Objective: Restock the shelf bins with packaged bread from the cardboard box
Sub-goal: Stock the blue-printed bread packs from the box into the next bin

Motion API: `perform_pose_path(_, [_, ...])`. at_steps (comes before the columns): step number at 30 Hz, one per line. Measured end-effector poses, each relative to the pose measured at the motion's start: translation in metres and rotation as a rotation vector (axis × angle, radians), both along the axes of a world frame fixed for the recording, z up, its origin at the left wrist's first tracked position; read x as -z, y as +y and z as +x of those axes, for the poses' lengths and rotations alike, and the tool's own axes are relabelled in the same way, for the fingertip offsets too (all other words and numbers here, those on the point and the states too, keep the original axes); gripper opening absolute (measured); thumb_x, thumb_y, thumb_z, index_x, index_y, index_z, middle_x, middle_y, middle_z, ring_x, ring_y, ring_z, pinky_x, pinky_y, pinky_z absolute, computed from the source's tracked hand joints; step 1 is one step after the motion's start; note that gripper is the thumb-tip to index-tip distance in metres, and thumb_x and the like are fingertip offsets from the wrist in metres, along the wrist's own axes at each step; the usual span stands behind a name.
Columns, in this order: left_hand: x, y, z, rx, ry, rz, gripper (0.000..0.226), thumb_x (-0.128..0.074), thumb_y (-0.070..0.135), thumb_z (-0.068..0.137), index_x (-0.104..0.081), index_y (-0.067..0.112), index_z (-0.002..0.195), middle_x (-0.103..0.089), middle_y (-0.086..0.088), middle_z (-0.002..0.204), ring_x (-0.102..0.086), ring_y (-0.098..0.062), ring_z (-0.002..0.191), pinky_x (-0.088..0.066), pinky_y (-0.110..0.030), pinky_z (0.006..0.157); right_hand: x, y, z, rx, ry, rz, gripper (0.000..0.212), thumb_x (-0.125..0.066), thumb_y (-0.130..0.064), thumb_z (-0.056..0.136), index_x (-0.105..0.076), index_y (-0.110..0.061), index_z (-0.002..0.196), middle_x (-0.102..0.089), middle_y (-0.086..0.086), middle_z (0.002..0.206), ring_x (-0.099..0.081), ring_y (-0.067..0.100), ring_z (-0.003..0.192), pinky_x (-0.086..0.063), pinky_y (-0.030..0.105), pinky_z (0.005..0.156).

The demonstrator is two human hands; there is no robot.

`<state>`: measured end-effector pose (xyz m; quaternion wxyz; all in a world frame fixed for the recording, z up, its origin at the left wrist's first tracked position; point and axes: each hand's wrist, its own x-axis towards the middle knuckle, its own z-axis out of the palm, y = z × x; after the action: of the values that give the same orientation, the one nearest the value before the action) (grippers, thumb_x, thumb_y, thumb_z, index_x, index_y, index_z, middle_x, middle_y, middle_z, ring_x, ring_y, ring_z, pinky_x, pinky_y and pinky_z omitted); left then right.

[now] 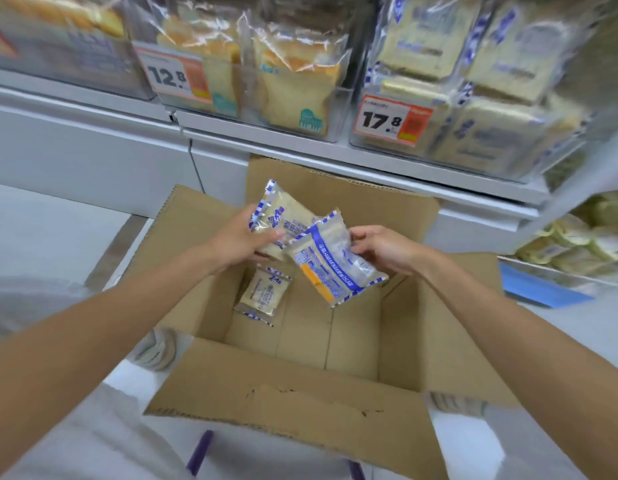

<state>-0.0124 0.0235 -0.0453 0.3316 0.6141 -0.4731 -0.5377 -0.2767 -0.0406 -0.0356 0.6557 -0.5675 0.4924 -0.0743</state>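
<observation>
Mid-unload: my left hand grips upper pkt, right hand pinches lower pkt, both over the cardboard box. Last pkt lies on box bottom, left side. Next, I reckon: lift both to the 17.8 bin, matching blue packs.

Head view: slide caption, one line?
Left hand holds a first pack, right hand a second pack, above the open box; a third pack lies inside.
</observation>
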Motion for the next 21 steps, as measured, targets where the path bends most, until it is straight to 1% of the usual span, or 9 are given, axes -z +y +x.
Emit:
perform_pose_path(2, [-0.019, -0.007, -0.03, 0.067, -0.053, -0.066, 0.041, -0.073, 0.031, 0.086, -0.055, 0.021, 0.121, -0.072, 0.006, 0.106, -0.071, -0.007, 0.091, -0.058, -0.03, 0.076, -0.031, 0.002, -0.005, 0.024, 0.038, -0.099, 0.03, -0.046, 0.004, 0.092, -0.068, -0.014, 0.102, -0.072, 0.008, 0.096, -0.067, 0.024, 0.088, -0.052, 0.039, 0.085])
perform_pose_path(4, [-0.037, -0.011, -0.054, 0.055, -0.081, -0.132, 0.033, -0.07, 0.029, 0.089, -0.054, 0.019, 0.117, -0.072, 0.006, 0.101, -0.071, -0.009, 0.087, -0.058, -0.028, 0.076, -0.057, 0.001, -0.015, 0.048, 0.105, -0.207, 0.026, -0.048, -0.001, 0.095, -0.067, -0.016, 0.104, -0.073, 0.007, 0.096, -0.069, 0.022, 0.086, -0.055, 0.039, 0.084])
perform_pose_path(6, [-0.051, -0.014, -0.067, -0.048, -0.081, -0.131, 0.027, -0.063, 0.031, 0.094, -0.05, 0.022, 0.116, -0.069, 0.003, 0.103, -0.07, -0.015, 0.087, -0.059, -0.032, 0.073, -0.079, 0.001, -0.027, 0.088, 0.16, -0.306, 0.024, -0.05, -0.004, 0.095, -0.068, -0.018, 0.102, -0.073, 0.006, 0.097, -0.069, 0.02, 0.085, -0.054, 0.039, 0.081])
perform_pose_path(8, [-0.062, -0.016, -0.07, -0.105, -0.038, -0.078, 0.027, -0.057, 0.034, 0.097, -0.051, 0.02, 0.12, -0.07, -0.004, 0.11, -0.071, -0.021, 0.088, -0.06, -0.041, 0.076, -0.1, 0.001, -0.034, 0.122, 0.209, -0.456, 0.026, -0.048, -0.003, 0.095, -0.068, -0.017, 0.104, -0.07, 0.005, 0.099, -0.063, 0.017, 0.087, -0.049, 0.029, 0.074])
perform_pose_path(11, [-0.076, -0.018, -0.07, -0.143, 0.231, 0.06, 0.032, -0.048, 0.042, 0.1, -0.054, 0.018, 0.121, -0.07, -0.011, 0.117, -0.07, -0.024, 0.092, -0.061, -0.043, 0.073, -0.122, 0.002, -0.028, 0.109, 0.221, -0.772, 0.03, -0.047, 0.003, 0.096, -0.065, -0.005, 0.119, -0.066, 0.007, 0.114, -0.058, 0.011, 0.099, -0.044, 0.015, 0.076])
perform_pose_path(14, [-0.089, -0.022, -0.071, -0.208, 0.514, 0.173, 0.05, -0.046, 0.055, 0.095, -0.059, 0.014, 0.12, -0.071, -0.011, 0.114, -0.07, -0.025, 0.098, -0.061, -0.039, 0.067, -0.125, 0.017, -0.017, -0.01, 0.195, -0.918, 0.031, -0.053, 0.001, 0.094, -0.068, -0.008, 0.12, -0.068, 0.005, 0.121, -0.062, 0.01, 0.107, -0.047, 0.022, 0.095])
perform_pose_path(16, [-0.097, -0.02, -0.076, -0.195, 0.539, 0.181, 0.037, -0.056, 0.045, 0.094, -0.065, 0.012, 0.107, -0.074, -0.01, 0.101, -0.072, -0.021, 0.087, -0.061, -0.034, 0.063, -0.114, 0.031, -0.013, -0.169, 0.242, -0.962, 0.033, -0.06, -0.004, 0.093, -0.068, -0.015, 0.122, -0.064, -0.001, 0.129, -0.058, 0.008, 0.118, -0.04, 0.013, 0.102])
perform_pose_path(18, [-0.1, -0.017, -0.081, -0.207, 0.455, 0.167, 0.009, -0.065, 0.02, 0.092, -0.061, 0.013, 0.096, -0.071, -0.007, 0.089, -0.068, -0.016, 0.077, -0.06, -0.029, 0.058, -0.109, 0.037, -0.015, -0.273, 0.28, -0.92, 0.039, -0.06, -0.005, 0.092, -0.064, -0.019, 0.128, -0.054, -0.005, 0.14, -0.047, 0.004, 0.128, -0.03, 0.003, 0.101])
perform_pose_path(21, [-0.097, -0.014, -0.077, -0.24, 0.39, 0.111, 0.026, -0.069, 0.004, 0.086, -0.053, 0.019, 0.1, -0.067, -0.004, 0.091, -0.064, -0.015, 0.083, -0.056, -0.028, 0.059, -0.112, 0.025, -0.029, -0.155, 0.341, -0.838, 0.058, -0.068, -0.02, 0.089, -0.047, -0.026, 0.142, -0.037, -0.002, 0.153, -0.032, 0.013, 0.142, -0.024, 0.027, 0.117])
